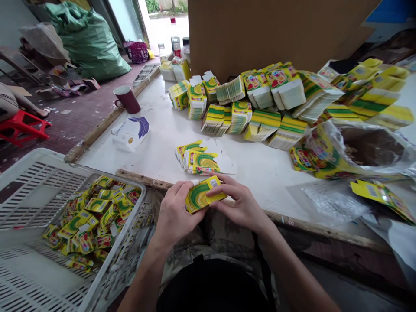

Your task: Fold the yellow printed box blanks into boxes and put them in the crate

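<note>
A small yellow and green printed carton [202, 195] is held between both hands just in front of the table's near edge. My left hand [175, 212] grips its left end, fingers curled round it. My right hand [237, 203] pinches its right end. Just beyond, a short fanned stack of flat carton blanks [201, 158] lies on the white table [162, 147]. To my left, a white plastic crate [35, 182] holds several folded cartons [94, 216] of the same print.
Many stacks of flat blanks [260, 108] line the table's back, before a big cardboard box [276, 30]. A maroon mug [127, 99] and a white and blue box [131, 133] sit at the left. A clear plastic bag [357, 151] lies at the right. Green sacks [91, 39] and a red stool [22, 125] stand on the floor.
</note>
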Tool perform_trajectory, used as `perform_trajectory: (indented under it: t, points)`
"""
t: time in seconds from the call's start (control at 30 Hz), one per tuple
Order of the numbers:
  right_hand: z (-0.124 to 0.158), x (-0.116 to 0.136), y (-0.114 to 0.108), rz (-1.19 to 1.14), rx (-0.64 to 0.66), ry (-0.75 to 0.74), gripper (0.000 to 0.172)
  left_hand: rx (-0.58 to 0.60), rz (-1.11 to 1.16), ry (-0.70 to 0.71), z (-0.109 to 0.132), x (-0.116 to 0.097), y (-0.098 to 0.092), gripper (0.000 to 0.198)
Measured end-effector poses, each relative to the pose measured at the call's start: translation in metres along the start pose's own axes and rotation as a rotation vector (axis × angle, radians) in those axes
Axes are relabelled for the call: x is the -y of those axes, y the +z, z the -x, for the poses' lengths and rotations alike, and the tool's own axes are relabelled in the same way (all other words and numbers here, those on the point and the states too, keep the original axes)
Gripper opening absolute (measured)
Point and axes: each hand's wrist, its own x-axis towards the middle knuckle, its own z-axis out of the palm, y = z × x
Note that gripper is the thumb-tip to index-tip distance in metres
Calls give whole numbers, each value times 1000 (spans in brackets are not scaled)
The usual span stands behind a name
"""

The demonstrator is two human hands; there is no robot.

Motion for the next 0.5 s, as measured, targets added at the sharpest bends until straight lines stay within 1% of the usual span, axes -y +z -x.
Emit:
perform_trajectory:
  t: [0.03,0.1,0.13,0.17,0.2,0.23,0.27,0.3,0.33,0.37,0.4,0.43,0.47,0.5]
  points:
    - [0,1,4,-6,-36,13,14,-7,-10,7,0,-1,1,45]
    - [1,1,13,-26,-64,27,18,-14,13,-15,1,-2,5,46]
    - [1,1,17,-59,-61,26,24,-25,65,-47,2,-2,7,48]
    - [0,-1,19,-115,-55,22,35,-51,154,-96,3,-3,10,52]
    - [-1,-3,20,-190,-51,20,46,-125,286,-150,5,-3,12,55]
    - [-3,-7,20,-260,-60,25,55,-249,437,-195,6,-2,14,54]
    - [-7,-13,19,-293,-92,39,58,-405,580,-222,7,0,13,51]
    - [-11,-19,16,-246,-137,65,53,-572,693,-230,8,3,11,48]
    - [-15,-25,14,-128,-188,101,44,-727,768,-221,9,9,7,48]
    - [-21,-32,12,31,-235,138,35,-852,793,-208,11,17,1,53]
    - [-27,-38,11,192,-268,171,28,-914,787,-212,13,28,-6,59]
    - [-33,-43,11,325,-282,196,25,-986,784,-245,15,41,-13,65]
    - [-38,-48,12,414,-281,215,25,-1025,743,-316,19,54,-20,72]
    - [-43,-51,14,463,-275,230,25,-977,677,-420,22,68,-26,79]
